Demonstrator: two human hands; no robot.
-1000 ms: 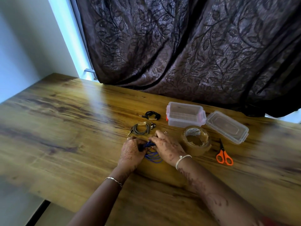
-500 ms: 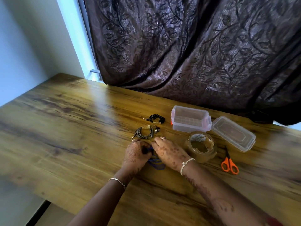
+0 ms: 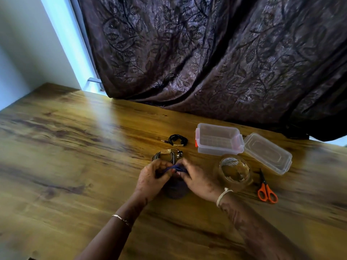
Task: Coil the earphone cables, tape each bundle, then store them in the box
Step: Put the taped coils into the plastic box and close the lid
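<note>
A blue earphone cable (image 3: pixel 175 168) is pinched between my left hand (image 3: pixel 152 180) and my right hand (image 3: pixel 198 180), held just above the wooden table; its lower loops are blurred. Just beyond my hands lies a grey coiled earphone bundle (image 3: pixel 165 156) with tape on it. Farther back sits a black coiled earphone bundle (image 3: pixel 177 140), also taped. The clear plastic box (image 3: pixel 218 138) stands open to the right of them, with its lid (image 3: pixel 268 153) lying beside it. A roll of clear tape (image 3: pixel 233 170) rests right of my right hand.
Orange-handled scissors (image 3: pixel 265 190) lie right of the tape roll. A dark patterned curtain (image 3: pixel 206 53) hangs behind the table's far edge. The wooden table (image 3: pixel 75 156) stretches to the left, and its near-left edge drops off at the bottom left.
My hands have lifted the blue cable a little and drawn it tighter between the fingers. The camera has shifted, so everything sits further right in view.
</note>
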